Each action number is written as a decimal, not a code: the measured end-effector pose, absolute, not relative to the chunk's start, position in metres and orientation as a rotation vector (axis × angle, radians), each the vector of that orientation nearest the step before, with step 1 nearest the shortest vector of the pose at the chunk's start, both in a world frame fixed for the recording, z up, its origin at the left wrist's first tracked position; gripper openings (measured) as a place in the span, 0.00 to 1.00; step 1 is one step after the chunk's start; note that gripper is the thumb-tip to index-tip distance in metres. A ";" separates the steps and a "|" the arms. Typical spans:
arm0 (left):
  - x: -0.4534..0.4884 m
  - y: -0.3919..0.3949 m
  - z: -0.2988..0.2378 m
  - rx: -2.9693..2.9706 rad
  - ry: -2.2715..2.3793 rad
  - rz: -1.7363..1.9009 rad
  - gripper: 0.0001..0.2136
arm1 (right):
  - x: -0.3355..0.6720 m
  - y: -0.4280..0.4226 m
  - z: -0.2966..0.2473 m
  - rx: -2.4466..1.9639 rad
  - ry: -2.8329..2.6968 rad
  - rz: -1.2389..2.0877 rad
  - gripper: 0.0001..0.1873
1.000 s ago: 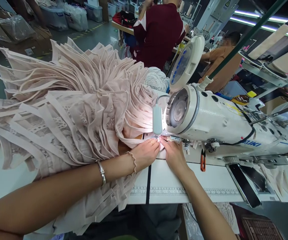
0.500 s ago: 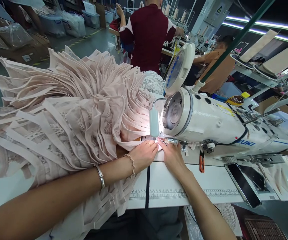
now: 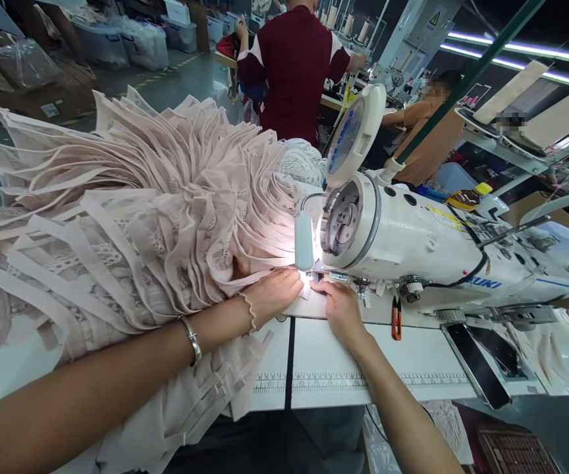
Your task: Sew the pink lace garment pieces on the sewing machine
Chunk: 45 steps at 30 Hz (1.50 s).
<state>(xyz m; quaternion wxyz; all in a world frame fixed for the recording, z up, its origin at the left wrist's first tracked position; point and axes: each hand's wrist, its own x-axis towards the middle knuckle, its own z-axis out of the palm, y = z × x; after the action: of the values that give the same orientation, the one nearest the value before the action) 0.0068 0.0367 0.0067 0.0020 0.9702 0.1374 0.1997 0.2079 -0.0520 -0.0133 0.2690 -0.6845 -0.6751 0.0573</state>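
Observation:
My left hand [image 3: 275, 293] is closed on the edge of a pale pink fabric piece [image 3: 305, 288], left of the sewing machine's needle area. My right hand [image 3: 342, 304] lies just right of it, under the machine head, thumb pointing left at the same fabric; its fingers are partly hidden. The white sewing machine [image 3: 413, 230] has its round end cover [image 3: 356, 135] swung up, baring the mechanism. A small lamp [image 3: 303, 242] lights the spot between my hands. Beside my left arm a large heap of pale pink lace-trimmed pieces [image 3: 166, 164] covers the table.
Orange thread snips [image 3: 396, 319] lie right of my right hand. Farther right is a dark phone [image 3: 477, 365]. A printed ruler [image 3: 328, 382] runs along the table's front edge. White lace [image 3: 301, 161] sits behind the heap. A co-worker in maroon [image 3: 294, 72] is ahead.
My hands have moved slightly apart, the left one shifting left. The mechanism in the machine's open end, blurred before, now shows sharply in another position.

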 end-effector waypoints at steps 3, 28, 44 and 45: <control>0.001 0.041 0.010 3.006 0.341 0.657 0.10 | 0.207 -0.054 -0.014 -1.806 -1.854 0.133 0.26; 0.004 0.039 0.006 2.886 0.308 0.539 0.13 | 0.189 -0.067 0.001 -1.535 -2.121 -0.572 0.04; 0.009 0.028 0.006 3.196 0.313 0.579 0.13 | 0.180 -0.062 0.004 -1.653 -1.791 -0.168 0.10; 0.009 0.028 0.004 3.178 0.330 0.610 0.13 | 0.182 -0.063 0.005 -1.629 -1.817 -0.179 0.10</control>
<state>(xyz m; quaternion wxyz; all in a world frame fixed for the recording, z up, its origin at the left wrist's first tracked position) 0.0087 0.0283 0.0042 -0.0555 0.9755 0.1012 0.1874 0.1822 -0.0631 0.0052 0.3406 -0.6259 -0.6981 -0.0689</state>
